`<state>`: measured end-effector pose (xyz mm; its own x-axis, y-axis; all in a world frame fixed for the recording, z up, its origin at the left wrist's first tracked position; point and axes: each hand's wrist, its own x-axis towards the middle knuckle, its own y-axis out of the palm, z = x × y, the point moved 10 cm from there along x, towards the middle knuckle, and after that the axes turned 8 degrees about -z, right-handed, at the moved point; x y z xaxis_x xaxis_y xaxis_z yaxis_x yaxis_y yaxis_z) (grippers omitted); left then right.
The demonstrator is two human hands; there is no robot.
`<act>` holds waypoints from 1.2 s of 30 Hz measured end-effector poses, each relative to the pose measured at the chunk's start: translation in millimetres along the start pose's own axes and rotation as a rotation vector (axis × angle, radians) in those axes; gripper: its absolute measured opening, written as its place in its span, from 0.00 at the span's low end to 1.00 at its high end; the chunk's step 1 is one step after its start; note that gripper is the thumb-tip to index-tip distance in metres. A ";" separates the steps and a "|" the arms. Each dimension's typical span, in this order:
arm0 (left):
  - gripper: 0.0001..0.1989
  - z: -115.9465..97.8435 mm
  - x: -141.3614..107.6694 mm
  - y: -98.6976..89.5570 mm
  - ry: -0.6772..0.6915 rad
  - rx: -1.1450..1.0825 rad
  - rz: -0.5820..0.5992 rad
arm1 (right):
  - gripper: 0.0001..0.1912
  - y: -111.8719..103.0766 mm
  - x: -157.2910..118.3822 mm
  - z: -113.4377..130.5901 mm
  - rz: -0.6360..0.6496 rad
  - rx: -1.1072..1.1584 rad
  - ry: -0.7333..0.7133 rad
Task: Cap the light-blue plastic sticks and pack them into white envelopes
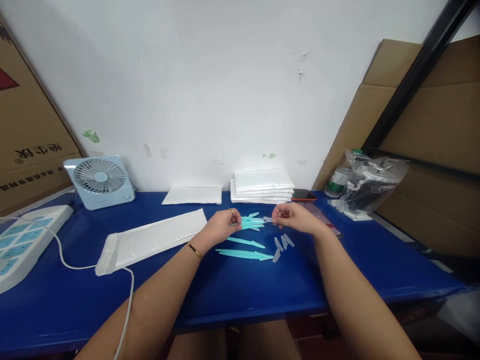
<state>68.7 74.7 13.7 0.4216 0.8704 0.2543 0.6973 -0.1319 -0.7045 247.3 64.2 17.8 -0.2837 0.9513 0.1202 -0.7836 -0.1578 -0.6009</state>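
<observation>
My left hand (226, 224) is closed on a turquoise eyebrow razor, with several more turquoise razors (252, 223) bunched at its fingertips; which of them it grips is partly hidden. Between finger and thumb, my right hand (290, 218) pinches a small translucent blade cap (268, 219) at the razor's tip. I cannot tell whether the cap is seated on the blade. Closer to me lie a single razor (245, 243) and a pair of razors (243, 254) on the blue table (240, 295). Several loose caps (284, 242) rest below my right hand.
White padded envelopes (262, 181) are stacked by the wall, with another flat envelope (192, 195) beside them. An open bubble mailer (157, 240) lies left. A fan (100, 180), power strip (28, 240) and white cable (131, 285) occupy the left; a bottle (337, 181) and plastic bag (369, 185) stand right.
</observation>
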 end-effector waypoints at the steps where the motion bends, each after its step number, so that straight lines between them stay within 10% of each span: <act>1: 0.06 0.5 0.3 -0.9 -0.008 -0.010 -0.002 | 0.08 0.4 0.0 1.6 -0.003 0.008 0.000; 16: 0.06 -4.7 -0.2 -2.0 -0.015 -0.002 -0.006 | 0.10 23.2 4.0 10.2 0.028 0.092 -0.008; 26: 0.05 -1.7 0.5 -10.0 -0.023 0.011 -0.045 | 0.07 -10.4 -1.8 9.0 -0.091 0.074 0.005; 36: 0.06 -6.2 -1.8 1.1 0.016 -0.014 -0.010 | 0.08 26.7 8.7 8.9 -0.009 0.158 0.002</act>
<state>72.2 70.0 16.6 0.4241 0.8639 0.2717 0.7096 -0.1306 -0.6924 219.0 65.9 9.8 -0.2758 0.9533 0.1234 -0.8632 -0.1892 -0.4681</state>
